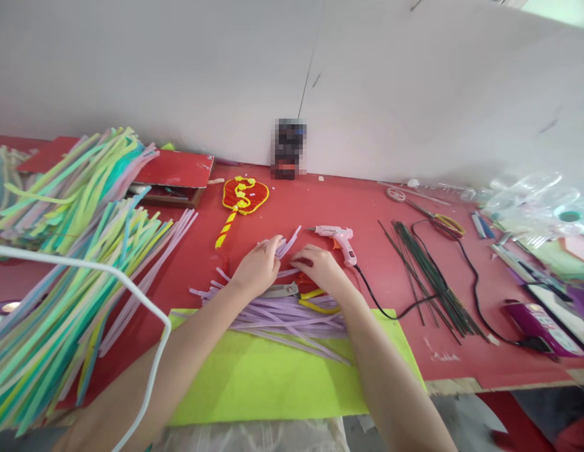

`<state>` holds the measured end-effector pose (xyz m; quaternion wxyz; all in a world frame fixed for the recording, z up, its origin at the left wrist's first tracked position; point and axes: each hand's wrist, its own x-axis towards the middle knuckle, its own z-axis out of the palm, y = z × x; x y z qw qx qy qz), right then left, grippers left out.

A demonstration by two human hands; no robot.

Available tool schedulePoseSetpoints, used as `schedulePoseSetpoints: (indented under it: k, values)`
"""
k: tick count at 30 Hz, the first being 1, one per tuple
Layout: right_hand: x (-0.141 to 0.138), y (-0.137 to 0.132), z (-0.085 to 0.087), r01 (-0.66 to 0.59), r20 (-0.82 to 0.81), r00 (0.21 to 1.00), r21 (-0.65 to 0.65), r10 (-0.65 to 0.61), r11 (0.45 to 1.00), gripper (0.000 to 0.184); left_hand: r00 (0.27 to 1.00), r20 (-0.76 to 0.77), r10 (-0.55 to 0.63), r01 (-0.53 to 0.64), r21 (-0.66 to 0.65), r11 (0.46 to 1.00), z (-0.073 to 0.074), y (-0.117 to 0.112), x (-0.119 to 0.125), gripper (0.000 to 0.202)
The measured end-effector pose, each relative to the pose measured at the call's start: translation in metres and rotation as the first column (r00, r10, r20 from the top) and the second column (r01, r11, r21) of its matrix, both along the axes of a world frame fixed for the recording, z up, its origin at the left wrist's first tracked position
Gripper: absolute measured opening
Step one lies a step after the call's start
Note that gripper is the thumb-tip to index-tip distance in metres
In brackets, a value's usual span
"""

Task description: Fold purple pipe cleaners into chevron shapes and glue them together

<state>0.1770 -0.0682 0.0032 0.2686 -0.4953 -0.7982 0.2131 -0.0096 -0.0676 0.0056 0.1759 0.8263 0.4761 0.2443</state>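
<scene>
Short lilac chenille stems (292, 240) stick out past the fingers of my left hand (257, 269), which is closed around them. Close beside it on the right, my right hand (318, 267) has its fingers curled together; a lilac stem end lies at its fingertips, and whatever is pinched there is hidden. Beneath both hands lies a loose heap of lilac stems (282, 317), partly on a lime-green mat (273, 376). On that heap rest pliers with yellow handles (315, 301), partly covered by my wrists. A pink glue gun (339, 238) lies just beyond my right hand.
A red and yellow fan-shaped piece (245, 196) lies behind my left hand. Piles of coloured stems (85, 282) fill the left, crossed by a white curved bar (151, 307). Dark green wires (424, 276), scissors (443, 223), a black cord and plastic items (532, 201) occupy the right.
</scene>
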Motion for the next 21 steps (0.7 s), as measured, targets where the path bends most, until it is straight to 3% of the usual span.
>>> schedulePoseSetpoints:
  k: [5, 10, 14, 21]
  values:
    - [-0.001, 0.004, -0.003, 0.063, 0.098, 0.992, 0.174, -0.081, 0.983, 0.028, 0.995, -0.096, -0.032, 0.033, 0.017, 0.999, -0.001, 0.001, 0.000, 0.049]
    - [-0.007, 0.002, -0.003, 0.024, 0.272, 0.960, 0.169, -0.070, 0.985, 0.040, 0.992, -0.121, -0.022, 0.024, 0.017, 1.000, -0.004, 0.002, 0.001, 0.050]
    - [-0.010, 0.001, -0.004, 0.033, 0.332, 0.939, 0.167, -0.088, 0.985, 0.040, 0.999, -0.038, -0.009, 0.010, 0.006, 1.000, -0.004, 0.003, 0.000, 0.050]
    - [-0.009, 0.001, -0.004, 0.059, 0.255, 0.962, 0.160, -0.099, 0.985, 0.046, 0.992, 0.123, 0.027, -0.038, 0.085, 0.996, -0.001, 0.004, -0.001, 0.047]
